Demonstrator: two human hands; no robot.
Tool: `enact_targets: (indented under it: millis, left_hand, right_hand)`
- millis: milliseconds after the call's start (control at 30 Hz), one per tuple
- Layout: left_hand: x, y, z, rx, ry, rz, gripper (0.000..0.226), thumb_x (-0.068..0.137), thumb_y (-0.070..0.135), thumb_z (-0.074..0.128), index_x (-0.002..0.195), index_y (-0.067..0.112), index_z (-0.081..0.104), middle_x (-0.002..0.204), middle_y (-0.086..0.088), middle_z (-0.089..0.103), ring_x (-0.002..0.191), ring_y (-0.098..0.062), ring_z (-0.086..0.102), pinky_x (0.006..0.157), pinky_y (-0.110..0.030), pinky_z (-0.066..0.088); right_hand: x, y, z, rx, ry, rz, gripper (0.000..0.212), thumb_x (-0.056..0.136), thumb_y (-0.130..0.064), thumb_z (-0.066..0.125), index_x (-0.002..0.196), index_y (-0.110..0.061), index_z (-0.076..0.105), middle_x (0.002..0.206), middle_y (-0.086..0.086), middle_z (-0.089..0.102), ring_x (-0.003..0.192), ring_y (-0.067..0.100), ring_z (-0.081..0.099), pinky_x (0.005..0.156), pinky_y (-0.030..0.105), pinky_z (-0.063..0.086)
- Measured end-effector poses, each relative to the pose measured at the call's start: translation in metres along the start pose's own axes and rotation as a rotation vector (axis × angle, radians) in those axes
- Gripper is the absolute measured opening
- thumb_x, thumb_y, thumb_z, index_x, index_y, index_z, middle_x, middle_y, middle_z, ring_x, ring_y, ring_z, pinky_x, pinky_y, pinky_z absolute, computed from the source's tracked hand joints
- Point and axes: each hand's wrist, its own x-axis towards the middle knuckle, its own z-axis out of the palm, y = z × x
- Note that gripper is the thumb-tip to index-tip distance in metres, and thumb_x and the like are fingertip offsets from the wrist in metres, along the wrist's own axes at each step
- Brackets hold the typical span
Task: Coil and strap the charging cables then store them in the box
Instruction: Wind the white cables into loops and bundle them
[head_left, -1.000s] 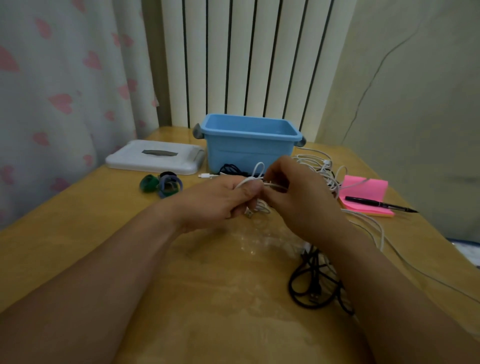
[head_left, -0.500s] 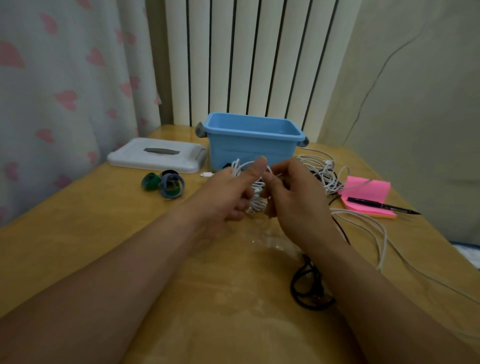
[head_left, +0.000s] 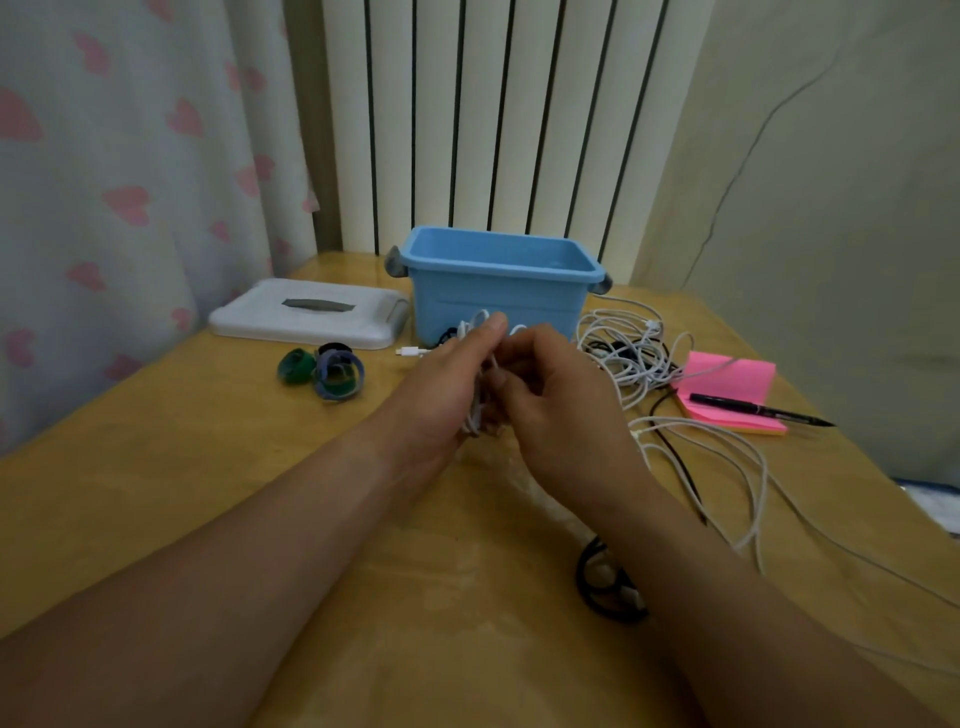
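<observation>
My left hand grips a small coil of white charging cable above the wooden table, loops showing over its fingertips. My right hand pinches the same cable from the right side. Behind the hands stands the open blue box. Its white lid lies flat to the left. Several rolled straps, green and blue, lie left of my left hand. A loose tangle of white cables lies to the right of the box, and a black cable curls beside my right forearm.
A pink sticky-note pad with a black pen lies at the right. White cable strands trail toward the table's right edge. A white plug rests in front of the box. Curtain and radiator stand behind the table.
Both hands have risen and moved toward the box while winding the white cable; the coil in my left hand has turned more upright. The camera view has tilted slightly.
</observation>
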Motion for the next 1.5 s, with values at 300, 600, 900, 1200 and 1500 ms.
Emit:
enact_targets:
  millis: [300,600,900,1200,1500]
  left_hand:
    - [0.002,-0.003,0.002,0.115,0.099,0.096,0.030,0.115,0.045,0.040,0.118,0.031,0.067,0.117,0.002,0.081,0.113,-0.014,0.075,0.106,-0.048,0.058]
    - [0.005,-0.003,0.000,-0.085,0.110,0.069,0.038,0.114,0.046,0.043,0.125,0.020,0.068,0.122,-0.008,0.079,0.118,-0.022,0.075,0.109,-0.049,0.055]
    - [0.019,0.023,-0.038,-0.523,0.253,0.041,0.041,0.111,0.051,0.046,0.089,0.019,0.055,0.067,0.001,0.052,0.055,-0.012,0.052,0.053,-0.026,0.050]
    - [0.013,0.029,-0.040,0.370,0.111,0.036,0.054,0.110,0.059,0.040,0.107,0.010,0.062,0.071,-0.002,0.054,0.050,-0.009,0.041,0.044,-0.025,0.034]
    - [-0.002,0.026,-0.019,0.805,-0.162,-0.036,0.055,0.108,0.066,0.031,0.111,0.030,0.072,0.095,0.002,0.081,0.088,-0.014,0.070,0.079,-0.037,0.051]
  right_hand:
    - [-0.001,0.001,0.001,-0.013,0.027,-0.048,0.034,0.103,-0.015,0.066,0.129,-0.036,0.075,0.108,-0.016,0.076,0.100,0.002,0.070,0.088,0.025,0.059]
    - [-0.001,-0.003,0.003,-0.104,0.010,-0.080,0.040,0.100,-0.010,0.067,0.133,-0.034,0.070,0.112,-0.013,0.070,0.104,-0.003,0.063,0.090,0.012,0.051]
    - [0.002,-0.001,-0.003,-0.353,-0.098,-0.055,0.018,0.100,-0.040,0.069,0.115,-0.031,0.066,0.095,-0.014,0.068,0.086,0.003,0.063,0.076,0.029,0.055]
    - [0.015,0.013,-0.035,-0.688,-0.017,-0.187,0.028,0.092,-0.058,0.068,0.097,-0.031,0.071,0.094,-0.011,0.067,0.091,0.013,0.059,0.097,0.040,0.039]
    - [0.019,0.018,-0.044,-0.446,-0.057,-0.001,0.045,0.080,-0.059,0.081,0.087,-0.022,0.055,0.080,-0.007,0.063,0.072,0.013,0.057,0.062,0.035,0.046]
